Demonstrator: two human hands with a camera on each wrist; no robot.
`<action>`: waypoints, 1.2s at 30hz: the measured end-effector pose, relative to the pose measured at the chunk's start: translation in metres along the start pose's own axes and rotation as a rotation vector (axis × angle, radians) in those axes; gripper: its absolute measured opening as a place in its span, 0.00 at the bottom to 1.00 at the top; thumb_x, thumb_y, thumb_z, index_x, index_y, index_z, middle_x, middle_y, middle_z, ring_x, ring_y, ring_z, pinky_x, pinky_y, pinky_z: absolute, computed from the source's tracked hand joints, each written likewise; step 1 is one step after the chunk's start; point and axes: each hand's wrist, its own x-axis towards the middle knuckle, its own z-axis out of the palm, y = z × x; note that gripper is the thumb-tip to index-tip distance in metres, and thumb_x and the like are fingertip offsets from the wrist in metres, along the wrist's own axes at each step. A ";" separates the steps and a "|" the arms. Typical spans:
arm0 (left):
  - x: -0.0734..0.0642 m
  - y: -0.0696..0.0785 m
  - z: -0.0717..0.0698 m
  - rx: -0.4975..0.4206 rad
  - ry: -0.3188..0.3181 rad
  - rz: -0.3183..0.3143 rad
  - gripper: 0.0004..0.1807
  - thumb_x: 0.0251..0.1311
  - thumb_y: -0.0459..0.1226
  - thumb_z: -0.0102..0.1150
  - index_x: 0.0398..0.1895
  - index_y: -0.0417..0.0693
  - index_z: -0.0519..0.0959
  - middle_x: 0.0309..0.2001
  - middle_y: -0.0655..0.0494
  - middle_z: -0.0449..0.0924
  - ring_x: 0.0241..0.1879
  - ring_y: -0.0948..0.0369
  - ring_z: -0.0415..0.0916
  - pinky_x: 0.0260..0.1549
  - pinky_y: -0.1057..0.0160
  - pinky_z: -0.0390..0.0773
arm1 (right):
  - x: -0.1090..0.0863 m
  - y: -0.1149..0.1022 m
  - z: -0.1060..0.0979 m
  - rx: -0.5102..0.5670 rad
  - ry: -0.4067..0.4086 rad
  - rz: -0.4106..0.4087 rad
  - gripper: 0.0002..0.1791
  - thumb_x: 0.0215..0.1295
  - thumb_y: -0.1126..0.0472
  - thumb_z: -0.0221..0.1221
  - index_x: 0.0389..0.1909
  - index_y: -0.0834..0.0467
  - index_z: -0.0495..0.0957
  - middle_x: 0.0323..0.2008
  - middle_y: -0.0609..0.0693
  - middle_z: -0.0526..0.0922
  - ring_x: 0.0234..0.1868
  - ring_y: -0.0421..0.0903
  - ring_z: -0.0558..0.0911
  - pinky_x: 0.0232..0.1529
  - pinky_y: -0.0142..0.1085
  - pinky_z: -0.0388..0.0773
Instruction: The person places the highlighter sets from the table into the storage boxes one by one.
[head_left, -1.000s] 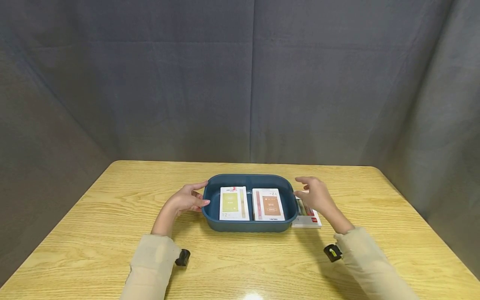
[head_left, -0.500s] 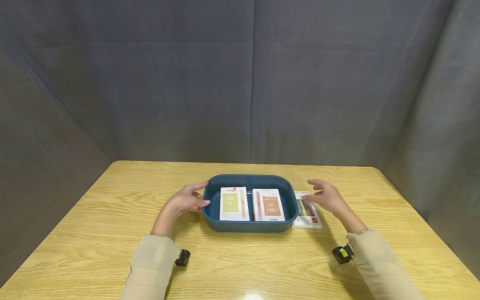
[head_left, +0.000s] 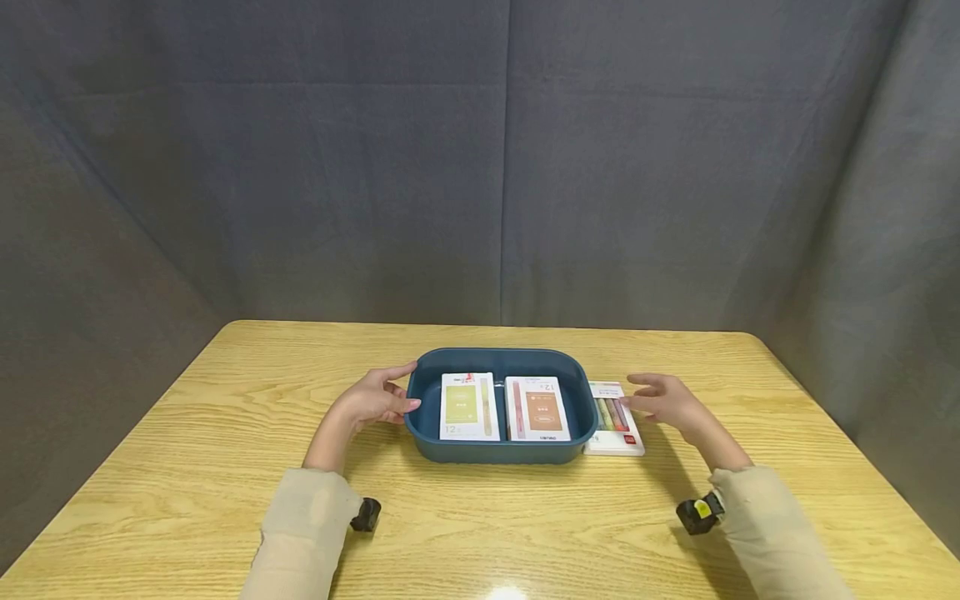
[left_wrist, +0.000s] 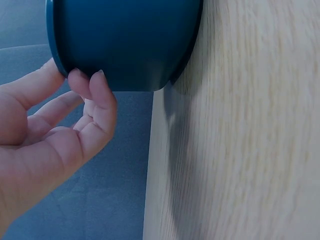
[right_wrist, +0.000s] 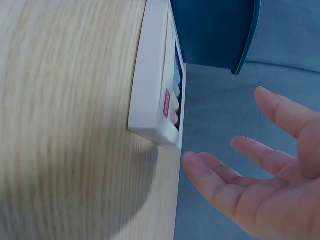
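Pinching the left rim of the blue tray (head_left: 495, 452) with the left hand (head_left: 371, 398), toward the far side of the table (head_left: 480, 517). Hovering with the right hand (head_left: 669, 404), fingers spread, near the white box (head_left: 611, 421) but apart from it. Lying flat just right of the tray, showing coloured sticks through its window. Sitting in the left compartment: a green-labelled pack (head_left: 461, 405); in the right one: an orange-labelled pack (head_left: 543, 412).

Green-panelled box (head_left: 461, 406): the number 12 stands at its near left corner; smaller print is too fine to read.
Orange-panelled box (head_left: 543, 411): a 12 marks its far right corner; dark lettering along the near edge is illegible.
White box (head_left: 611, 422): a red label (head_left: 629, 439) bears pale lettering too small to read.
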 end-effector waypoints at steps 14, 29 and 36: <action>0.000 0.002 0.000 0.005 0.001 -0.010 0.36 0.54 0.24 0.56 0.66 0.38 0.53 0.28 0.49 0.61 0.23 0.61 0.64 0.29 0.63 0.77 | 0.000 0.016 -0.007 0.178 -0.064 0.072 0.28 0.65 0.66 0.46 0.58 0.82 0.51 0.32 0.55 0.75 0.29 0.41 0.75 0.32 0.34 0.77; -0.001 0.002 0.001 0.003 0.000 -0.010 0.36 0.54 0.25 0.56 0.67 0.39 0.53 0.28 0.49 0.62 0.23 0.62 0.64 0.30 0.62 0.77 | 0.000 0.022 -0.006 0.205 -0.154 0.058 0.27 0.66 0.65 0.45 0.55 0.85 0.52 0.29 0.50 0.76 0.30 0.41 0.76 0.34 0.35 0.76; -0.002 0.002 0.000 0.003 0.002 -0.011 0.36 0.54 0.25 0.56 0.67 0.39 0.53 0.27 0.49 0.61 0.22 0.62 0.64 0.30 0.62 0.77 | 0.000 0.021 -0.005 0.208 -0.132 0.070 0.26 0.66 0.66 0.45 0.55 0.84 0.54 0.27 0.49 0.76 0.29 0.41 0.75 0.33 0.34 0.77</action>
